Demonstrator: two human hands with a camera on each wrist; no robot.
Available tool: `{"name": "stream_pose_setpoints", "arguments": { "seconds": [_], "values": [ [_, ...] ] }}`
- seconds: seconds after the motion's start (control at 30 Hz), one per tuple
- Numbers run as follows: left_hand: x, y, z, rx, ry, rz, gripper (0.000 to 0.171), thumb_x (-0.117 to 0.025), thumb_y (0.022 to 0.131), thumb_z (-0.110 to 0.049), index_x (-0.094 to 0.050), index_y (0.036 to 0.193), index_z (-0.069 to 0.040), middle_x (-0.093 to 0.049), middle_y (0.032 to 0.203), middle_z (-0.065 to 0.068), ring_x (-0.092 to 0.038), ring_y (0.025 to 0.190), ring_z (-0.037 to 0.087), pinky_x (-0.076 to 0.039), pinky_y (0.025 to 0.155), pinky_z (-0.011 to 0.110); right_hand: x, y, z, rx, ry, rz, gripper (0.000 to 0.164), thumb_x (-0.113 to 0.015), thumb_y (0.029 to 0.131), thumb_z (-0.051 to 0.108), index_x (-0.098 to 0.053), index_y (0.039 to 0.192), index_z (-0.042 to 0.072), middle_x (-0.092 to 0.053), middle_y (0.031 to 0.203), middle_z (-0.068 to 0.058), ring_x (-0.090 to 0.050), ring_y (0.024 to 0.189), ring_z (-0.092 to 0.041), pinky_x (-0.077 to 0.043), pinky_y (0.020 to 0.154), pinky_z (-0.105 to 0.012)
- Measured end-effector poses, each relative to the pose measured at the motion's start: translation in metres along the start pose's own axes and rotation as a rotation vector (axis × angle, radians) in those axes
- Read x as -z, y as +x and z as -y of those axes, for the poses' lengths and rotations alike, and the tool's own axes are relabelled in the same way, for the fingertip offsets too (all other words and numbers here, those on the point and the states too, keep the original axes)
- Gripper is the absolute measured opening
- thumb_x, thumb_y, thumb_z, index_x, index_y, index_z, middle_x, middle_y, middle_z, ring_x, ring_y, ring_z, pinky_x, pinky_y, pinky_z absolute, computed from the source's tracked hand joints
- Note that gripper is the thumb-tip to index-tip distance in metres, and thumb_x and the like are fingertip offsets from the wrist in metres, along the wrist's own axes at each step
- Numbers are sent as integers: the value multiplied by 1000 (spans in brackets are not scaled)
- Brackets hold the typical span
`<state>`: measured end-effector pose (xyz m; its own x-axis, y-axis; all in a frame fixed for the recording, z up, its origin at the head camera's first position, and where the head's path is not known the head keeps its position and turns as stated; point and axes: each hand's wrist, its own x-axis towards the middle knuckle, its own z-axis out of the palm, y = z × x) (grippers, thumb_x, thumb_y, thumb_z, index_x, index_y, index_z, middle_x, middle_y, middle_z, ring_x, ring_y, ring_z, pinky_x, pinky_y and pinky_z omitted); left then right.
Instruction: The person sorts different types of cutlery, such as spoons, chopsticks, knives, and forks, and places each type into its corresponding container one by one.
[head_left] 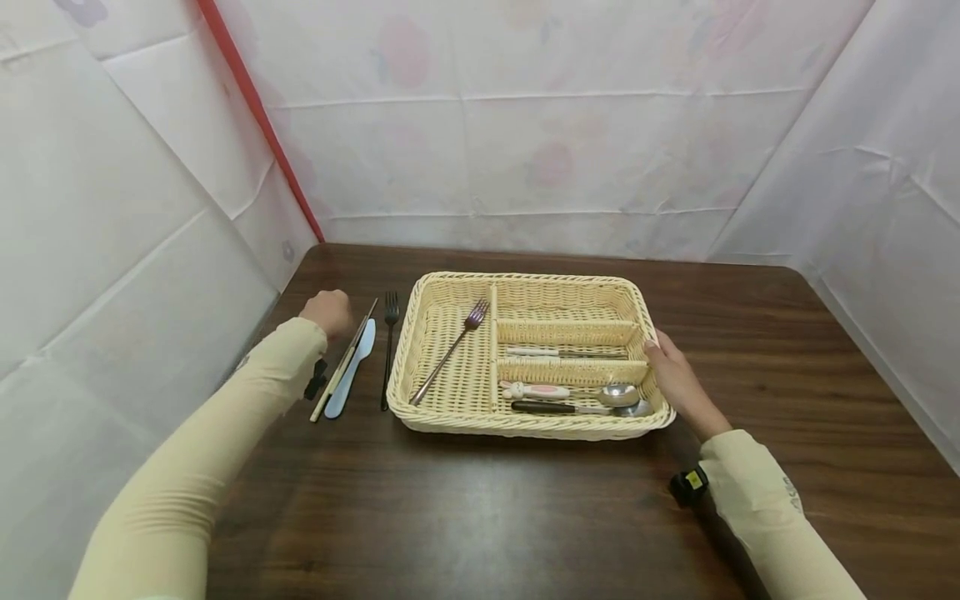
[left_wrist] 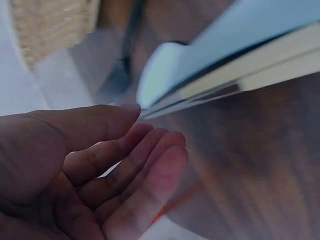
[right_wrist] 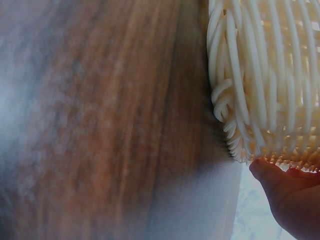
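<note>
My left hand (head_left: pixel 328 313) is just left of a pair of chopsticks (head_left: pixel 342 365), fingers loosely bent and apparently holding nothing. In the left wrist view, the chopstick tips appear close to the thumb and fingertips; contact is unclear. Beside the chopsticks lie a light blue knife (head_left: pixel 351 371) and a black fork (head_left: pixel 389 346). My right hand (head_left: pixel 677 379) grips the right rim of a cream woven cutlery basket (head_left: pixel 525 429), thumb on the rim. A dark metallic fork (head_left: pixel 452 350) lies aslant in its left compartment.
The basket's front right compartment holds a rabbit-handled spoon (head_left: pixel 542 391) and a black-handled spoon (head_left: pixel 547 407). A thin white-handled utensil (head_left: pixel 534 352) lies in the middle right one. The dark wooden table (head_left: pixel 465 517) meets white sheeting (head_left: pixel 480 167) at the back and sides.
</note>
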<state>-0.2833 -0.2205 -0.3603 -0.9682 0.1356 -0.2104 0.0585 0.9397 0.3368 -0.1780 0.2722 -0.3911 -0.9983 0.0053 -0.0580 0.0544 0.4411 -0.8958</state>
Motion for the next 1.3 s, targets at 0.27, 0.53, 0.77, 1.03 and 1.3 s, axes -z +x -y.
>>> {"name": "stream_pose_setpoints", "arguments": {
  "seconds": [0.27, 0.53, 0.77, 1.03, 1.3],
  "values": [
    [-12, -1, 13, 48, -48, 56, 15, -58, 80, -3, -59, 65, 2, -59, 53, 10, -52, 39, 12, -43, 39, 23, -1, 1, -1, 7, 12, 11, 53, -22, 105, 23, -9, 151, -1, -24, 144, -35, -23, 134, -42, -21, 108, -54],
    [-15, 8, 22, 60, -192, 105, 10, -59, 79, -1, -59, 73, 7, -60, 55, 9, -61, 45, 16, -51, 45, 28, 0, 2, -2, 20, 11, -1, 53, -23, 105, 23, -10, 150, -1, -24, 147, -32, -24, 134, -39, -20, 109, -52],
    [-12, 7, 19, 153, -368, 225, 27, -57, 85, -3, -44, 102, 14, -58, 76, 18, -64, 61, 23, -56, 60, 35, 1, 1, 2, 22, 5, -6, 53, -23, 105, 23, -10, 150, -3, -25, 147, -32, -23, 135, -39, -19, 110, -51],
    [-13, 5, 14, 145, -351, 225, 34, -56, 89, -2, -40, 112, 18, -58, 79, 19, -63, 64, 23, -56, 61, 35, 1, 2, 1, 18, -14, -7, 53, -22, 105, 23, -10, 150, -3, -26, 146, -33, -24, 135, -40, -19, 110, -52],
    [-9, 0, 14, 70, -228, 146, 14, -54, 87, -1, -51, 91, 13, -60, 69, 17, -64, 54, 21, -54, 53, 32, 3, 3, -2, 6, -46, -5, 53, -22, 105, 23, -11, 150, -3, -25, 147, -32, -22, 136, -40, -18, 110, -52]
  ]
}}
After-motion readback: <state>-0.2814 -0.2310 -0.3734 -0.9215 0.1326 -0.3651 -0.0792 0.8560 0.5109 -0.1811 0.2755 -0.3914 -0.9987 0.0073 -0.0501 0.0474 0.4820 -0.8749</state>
